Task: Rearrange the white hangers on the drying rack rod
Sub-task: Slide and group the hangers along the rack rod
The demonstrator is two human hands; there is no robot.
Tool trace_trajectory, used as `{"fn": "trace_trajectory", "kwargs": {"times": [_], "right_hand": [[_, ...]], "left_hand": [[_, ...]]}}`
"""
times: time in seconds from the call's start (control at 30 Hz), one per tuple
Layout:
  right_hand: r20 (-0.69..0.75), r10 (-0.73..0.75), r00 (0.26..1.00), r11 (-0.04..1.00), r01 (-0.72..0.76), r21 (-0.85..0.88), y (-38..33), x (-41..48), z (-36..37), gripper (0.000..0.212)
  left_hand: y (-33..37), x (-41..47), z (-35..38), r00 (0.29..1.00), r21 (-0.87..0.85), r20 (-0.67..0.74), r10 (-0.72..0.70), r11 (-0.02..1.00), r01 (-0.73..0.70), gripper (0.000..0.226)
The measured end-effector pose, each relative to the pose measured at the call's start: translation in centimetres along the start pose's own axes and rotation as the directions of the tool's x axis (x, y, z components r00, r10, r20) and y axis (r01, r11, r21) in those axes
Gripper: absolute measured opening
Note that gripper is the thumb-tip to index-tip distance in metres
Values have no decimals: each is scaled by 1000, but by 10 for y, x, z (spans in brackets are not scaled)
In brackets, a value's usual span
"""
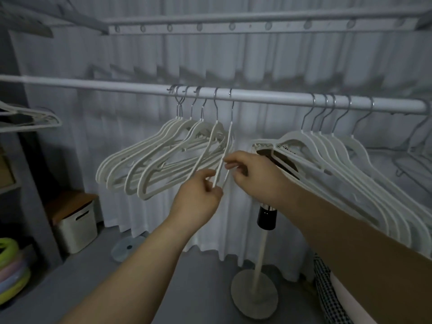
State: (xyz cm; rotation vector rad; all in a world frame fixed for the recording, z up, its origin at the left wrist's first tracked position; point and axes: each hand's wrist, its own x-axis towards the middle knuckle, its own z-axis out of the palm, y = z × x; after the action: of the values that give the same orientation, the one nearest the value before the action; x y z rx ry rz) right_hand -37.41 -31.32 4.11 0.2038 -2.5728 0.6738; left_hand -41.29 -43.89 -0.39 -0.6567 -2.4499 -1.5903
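Note:
A white rod (268, 98) runs across the view at chest height. Several white hangers (149, 164) hang from it in a bunch left of centre, and a second bunch of white hangers (332, 155) hangs to the right. The rightmost hanger of the left bunch (230, 136) is turned edge-on. My left hand (198, 195) pinches its lower end between thumb and fingers. My right hand (247, 169) pinches the same hanger a little higher from the right side.
A second rail with round holes (233, 25) sits higher up. White curtains cover the back. A stand with a black collar (266, 217) and round base (253, 295) is below my right arm. A white box (76, 226) stands at the left.

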Motion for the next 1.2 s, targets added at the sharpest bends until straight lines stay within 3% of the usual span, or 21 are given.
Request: {"fn": "trace_trajectory", "kwargs": {"times": [0.17, 0.27, 0.43, 0.57, 0.73, 0.9, 1.1, 1.13, 1.2], "right_hand": [[-4, 0, 1000, 999, 0, -41, 11, 6, -7, 37], [-30, 0, 1000, 998, -1, -56, 21, 9, -13, 37], [-34, 7, 999, 997, -10, -73, 34, 16, -20, 35], [-39, 8, 999, 996, -11, -93, 45, 21, -27, 34], [-34, 5, 999, 991, -10, -136, 58, 31, -37, 34], [-17, 68, 998, 985, -70, -156, 64, 50, -32, 43], [-65, 362, 930, 923, -349, 161, 55, 67, -21, 62], [-18, 375, 927, 902, -361, 238, 52, 67, -21, 58], [147, 299, 943, 850, -333, 408, 43, 63, -20, 28]], "left_hand": [[-5, 11, 6, 997, 68, -53, 61, 996, -58, 16], [-4, 19, 6, 988, 140, -122, 94, 987, -77, 28], [10, 31, 8, 971, 164, -204, 127, 982, -94, 24], [19, 49, 12, 978, 211, -173, 116, 974, -78, 39], [6, 51, 11, 977, 225, -182, 114, 972, -72, 25], [-14, 26, -14, 976, 240, -155, 150, 964, -110, 26], [-27, -10, -57, 982, 59, -149, 114, 993, -107, 27], [-30, -15, -64, 983, 27, -155, 98, 995, -95, 27], [-39, -24, -78, 986, -6, -155, 65, 998, -66, 25]]}}
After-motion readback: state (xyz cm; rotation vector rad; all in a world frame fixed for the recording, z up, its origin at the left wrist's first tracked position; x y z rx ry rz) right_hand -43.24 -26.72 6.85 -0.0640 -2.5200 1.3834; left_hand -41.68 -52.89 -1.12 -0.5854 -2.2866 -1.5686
